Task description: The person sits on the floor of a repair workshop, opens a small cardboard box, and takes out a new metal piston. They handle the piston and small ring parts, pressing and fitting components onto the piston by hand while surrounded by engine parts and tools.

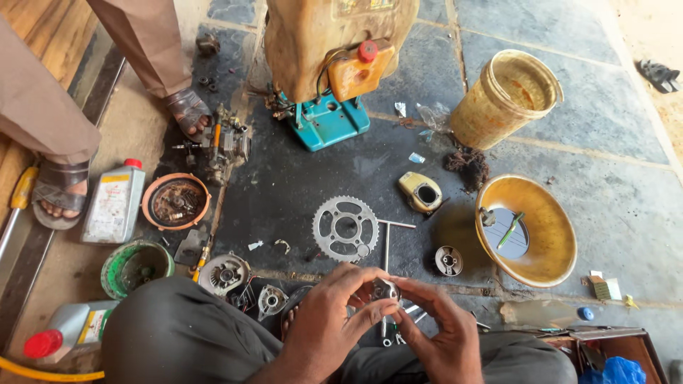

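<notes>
Oil bottle (112,203): grey with a red cap, standing on the floor far left, beside another person's sandalled foot (60,192).
Sprocket (346,228): toothed steel ring, flat on the dark floor just beyond my hands.
My left hand (329,323): fingers closed round the near side of the small metal part (385,289).
Small metal part: pinched between both hands, above my knees.
My right hand (437,334): fingertips gripping the part's other side.
Handling note: I judge it best to support it from both sides and turn it slowly.
Yellow basin (558,235): right, a tool lying inside.
</notes>
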`<action>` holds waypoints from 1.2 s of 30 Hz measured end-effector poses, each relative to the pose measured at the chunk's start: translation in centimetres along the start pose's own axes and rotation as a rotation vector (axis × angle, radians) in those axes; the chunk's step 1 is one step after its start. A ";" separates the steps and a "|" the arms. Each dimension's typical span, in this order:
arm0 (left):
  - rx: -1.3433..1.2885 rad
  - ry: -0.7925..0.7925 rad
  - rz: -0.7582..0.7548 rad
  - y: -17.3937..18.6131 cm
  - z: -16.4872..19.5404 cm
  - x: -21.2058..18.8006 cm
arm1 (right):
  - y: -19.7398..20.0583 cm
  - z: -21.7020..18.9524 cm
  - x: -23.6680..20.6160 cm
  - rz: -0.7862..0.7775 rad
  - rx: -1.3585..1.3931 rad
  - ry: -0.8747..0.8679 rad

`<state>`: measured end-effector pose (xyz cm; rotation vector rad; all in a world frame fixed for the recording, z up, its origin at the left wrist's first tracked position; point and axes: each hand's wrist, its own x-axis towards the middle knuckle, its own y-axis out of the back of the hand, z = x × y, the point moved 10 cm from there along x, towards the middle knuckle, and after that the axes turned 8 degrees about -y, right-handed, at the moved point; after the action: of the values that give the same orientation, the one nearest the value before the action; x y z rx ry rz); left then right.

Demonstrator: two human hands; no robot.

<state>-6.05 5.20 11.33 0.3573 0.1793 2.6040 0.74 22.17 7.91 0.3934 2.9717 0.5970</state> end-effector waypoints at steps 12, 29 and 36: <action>0.047 -0.102 0.019 -0.2 1.5 -0.7 | -0.3 -0.6 -1.6 0.017 0.246 -0.010; 0.089 -0.240 -0.014 -1.0 2.7 -0.8 | -0.5 -0.6 -2.6 0.085 0.259 -0.061; 0.225 -0.155 0.035 -0.4 2.2 -0.6 | 0.3 -4.1 -2.1 0.170 -0.127 0.135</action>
<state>-4.68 5.40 13.23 0.6443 0.4170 2.5819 2.26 20.40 11.93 0.6216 3.0244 0.8572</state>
